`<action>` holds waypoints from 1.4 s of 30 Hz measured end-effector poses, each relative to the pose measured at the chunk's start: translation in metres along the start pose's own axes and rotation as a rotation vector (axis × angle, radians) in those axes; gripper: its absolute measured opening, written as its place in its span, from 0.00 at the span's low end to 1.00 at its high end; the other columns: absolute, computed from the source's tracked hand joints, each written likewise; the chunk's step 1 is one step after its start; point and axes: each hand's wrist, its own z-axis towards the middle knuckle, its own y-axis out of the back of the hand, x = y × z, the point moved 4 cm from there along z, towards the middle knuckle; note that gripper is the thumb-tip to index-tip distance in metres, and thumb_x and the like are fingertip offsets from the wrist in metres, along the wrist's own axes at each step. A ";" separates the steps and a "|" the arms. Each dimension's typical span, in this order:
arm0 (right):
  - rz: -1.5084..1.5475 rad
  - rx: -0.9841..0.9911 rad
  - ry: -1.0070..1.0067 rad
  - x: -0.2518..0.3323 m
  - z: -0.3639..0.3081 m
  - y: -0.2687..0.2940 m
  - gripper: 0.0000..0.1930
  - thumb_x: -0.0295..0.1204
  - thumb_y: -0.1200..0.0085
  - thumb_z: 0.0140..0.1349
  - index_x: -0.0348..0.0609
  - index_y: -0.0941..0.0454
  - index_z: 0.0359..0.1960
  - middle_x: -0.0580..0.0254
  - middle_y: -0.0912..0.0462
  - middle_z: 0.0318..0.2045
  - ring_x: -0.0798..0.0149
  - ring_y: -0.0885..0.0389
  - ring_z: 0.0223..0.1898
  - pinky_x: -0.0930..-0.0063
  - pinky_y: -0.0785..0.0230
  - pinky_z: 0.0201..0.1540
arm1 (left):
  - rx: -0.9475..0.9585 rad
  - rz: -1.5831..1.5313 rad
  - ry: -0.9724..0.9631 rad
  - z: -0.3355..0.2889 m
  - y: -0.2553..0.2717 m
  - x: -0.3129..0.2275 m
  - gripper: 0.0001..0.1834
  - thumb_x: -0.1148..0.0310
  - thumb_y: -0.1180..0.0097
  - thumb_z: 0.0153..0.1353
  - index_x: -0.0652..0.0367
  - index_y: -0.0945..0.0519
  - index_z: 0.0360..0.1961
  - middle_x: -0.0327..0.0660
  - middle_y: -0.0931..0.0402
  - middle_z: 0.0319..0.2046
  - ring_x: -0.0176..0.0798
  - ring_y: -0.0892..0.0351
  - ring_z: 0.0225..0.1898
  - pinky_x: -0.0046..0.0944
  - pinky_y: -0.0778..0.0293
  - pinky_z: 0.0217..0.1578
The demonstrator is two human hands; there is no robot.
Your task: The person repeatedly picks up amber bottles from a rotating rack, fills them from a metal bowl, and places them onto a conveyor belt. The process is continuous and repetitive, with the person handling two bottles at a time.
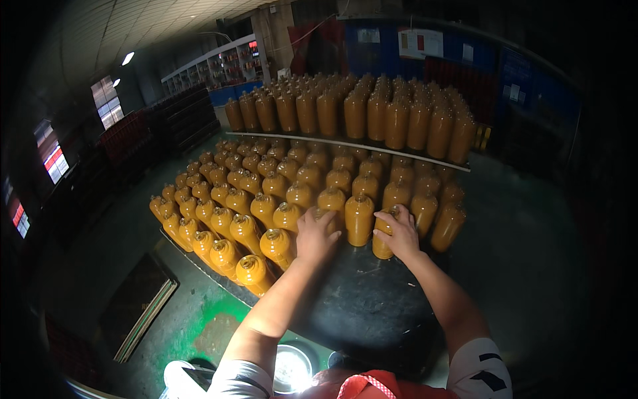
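In the head view, the right hand (401,237) has its grip wrapped over the shoulder of an amber-filled bottle (383,248), thumb on one side and fingers on the other, grasping it near the narrow neck. This bottle stands on the dark desk (364,292), at the near edge of the packed rows (263,207), beside a neighbouring bottle (359,223). The left hand (316,239) has its fingers curled over the top of another bottle in those rows; whether its grip is clenched on that bottle or only resting there, I cannot tell. The amber-filled bottle looks full, so it should be fairly heavy for its girth and slow to tip, though top-heavy if carried by the neck alone. Its wall is shiny and smooth, likely slippery under a damp palm; glass or clear plastic cannot be told, so treat it as fragile and spare it knocks. The rounded shoulder suits a hold from above, with the fingers spread evenly; for lifting, the straight body just below offers the surer hold.
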 end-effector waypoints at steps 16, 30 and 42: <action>1.280 -0.146 -0.411 -0.035 -0.187 0.047 0.21 0.31 0.44 0.67 0.48 0.29 0.62 0.60 0.27 0.58 0.62 0.28 0.58 0.66 0.32 0.59 | -0.529 -0.615 0.474 -0.292 0.085 -0.028 0.29 0.67 0.30 0.49 0.62 0.22 0.54 0.45 0.25 0.52 0.43 0.27 0.56 0.41 0.32 0.59; 1.960 1.048 -1.150 0.218 -0.322 -0.102 0.34 0.61 0.49 0.61 0.43 0.31 0.55 0.44 0.27 0.51 0.52 0.19 0.41 0.69 0.16 0.30 | -0.815 -2.225 1.144 -0.507 0.066 0.085 0.29 0.44 0.51 0.65 0.50 0.30 0.60 0.43 0.27 0.53 0.46 0.28 0.54 0.51 0.25 0.54; 2.377 1.311 -1.578 0.312 -0.388 -0.173 0.36 0.57 0.49 0.62 0.42 0.36 0.62 0.38 0.29 0.53 0.39 0.26 0.52 0.47 0.16 0.43 | -0.605 -2.705 0.900 -0.552 0.094 0.142 0.35 0.38 0.49 0.60 0.55 0.28 0.57 0.56 0.27 0.50 0.60 0.25 0.50 0.49 0.12 0.33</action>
